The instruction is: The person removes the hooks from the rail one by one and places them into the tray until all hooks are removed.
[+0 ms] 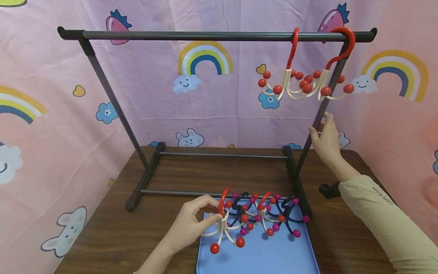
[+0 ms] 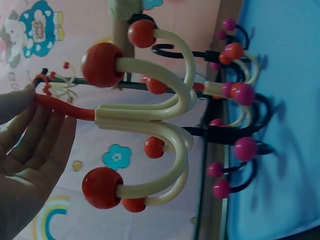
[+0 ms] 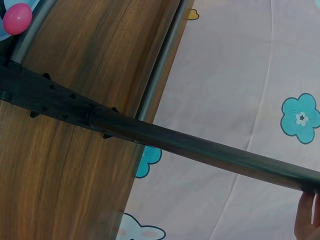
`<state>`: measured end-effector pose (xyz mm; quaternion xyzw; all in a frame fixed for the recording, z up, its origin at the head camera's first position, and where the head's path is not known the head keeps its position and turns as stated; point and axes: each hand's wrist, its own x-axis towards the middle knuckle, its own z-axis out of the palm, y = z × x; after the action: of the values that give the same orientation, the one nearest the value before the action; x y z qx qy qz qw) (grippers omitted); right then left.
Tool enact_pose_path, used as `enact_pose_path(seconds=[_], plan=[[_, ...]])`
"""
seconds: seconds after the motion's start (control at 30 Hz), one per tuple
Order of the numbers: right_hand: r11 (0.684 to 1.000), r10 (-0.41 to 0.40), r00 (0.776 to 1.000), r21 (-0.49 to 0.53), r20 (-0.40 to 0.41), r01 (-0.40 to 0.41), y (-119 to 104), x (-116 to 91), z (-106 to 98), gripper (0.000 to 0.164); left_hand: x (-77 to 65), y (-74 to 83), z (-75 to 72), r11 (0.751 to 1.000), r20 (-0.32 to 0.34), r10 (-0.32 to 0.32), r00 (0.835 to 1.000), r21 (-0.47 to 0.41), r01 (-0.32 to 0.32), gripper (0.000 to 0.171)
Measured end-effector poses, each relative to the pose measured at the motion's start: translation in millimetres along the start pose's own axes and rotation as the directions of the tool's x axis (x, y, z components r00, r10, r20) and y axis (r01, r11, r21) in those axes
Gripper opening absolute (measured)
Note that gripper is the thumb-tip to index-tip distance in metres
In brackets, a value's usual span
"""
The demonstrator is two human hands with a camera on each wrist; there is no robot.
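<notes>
My left hand (image 1: 191, 219) pinches the red hook of a cream claw hanger (image 1: 224, 224) with red ball tips, held above the blue tray's left side. In the left wrist view this hanger (image 2: 125, 116) has its curved arms spread out from the stem. My right hand (image 1: 326, 142) grips the right post (image 1: 308, 142) of a dark garment rack, thumb on one side and fingers on the other. In the right wrist view only fingertips (image 3: 305, 215) show against the post. Two similar red-hooked hangers (image 1: 285, 80) hang from the right end of the top bar (image 1: 191, 36).
Several more claw hangers, black with pink balls (image 1: 289, 213) and cream with red balls (image 1: 263, 215), lie bunched in the blue tray (image 1: 260, 258). The tray stands at the rack's front right on a brown wooden table (image 1: 113, 236). A patterned cloth (image 1: 147, 87) hangs behind.
</notes>
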<state>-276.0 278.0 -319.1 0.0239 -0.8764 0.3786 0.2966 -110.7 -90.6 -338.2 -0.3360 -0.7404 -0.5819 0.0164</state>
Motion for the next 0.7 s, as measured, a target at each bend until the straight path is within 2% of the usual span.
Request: enact_pose_path(seconds=[0.3,0.4,0.47,0.63,0.7], plan=[[1.0,0.011,1.0,0.005,0.017,-0.011,-1.0,0.1,0.5,0.043,-9.4,-23.8,12.5,1.0,0.066,-0.026,0.998,-0.014,0.027,0.008],[1.0,0.018,1.0,0.002,0.021,-0.018,-1.1,-0.5,0.8,0.043,-10.8,-29.8,14.4,1.0,0.073,0.013,0.997,0.003,-0.013,0.009],[1.0,0.029,0.999,-0.004,0.017,-0.029,-1.2,-0.8,1.2,0.042,-11.6,-31.2,14.6,1.0,0.074,0.02,0.997,0.015,-0.021,0.008],[1.0,0.016,1.0,-0.001,0.002,-0.016,-1.1,-0.3,1.3,0.042,-13.4,-31.5,13.4,0.999,0.074,-0.009,0.997,0.034,0.006,0.009],[1.0,0.005,1.0,0.001,0.001,-0.005,-1.0,0.0,0.9,0.042,-14.1,-32.8,13.1,0.999,0.069,0.004,0.998,0.044,-0.007,0.009]])
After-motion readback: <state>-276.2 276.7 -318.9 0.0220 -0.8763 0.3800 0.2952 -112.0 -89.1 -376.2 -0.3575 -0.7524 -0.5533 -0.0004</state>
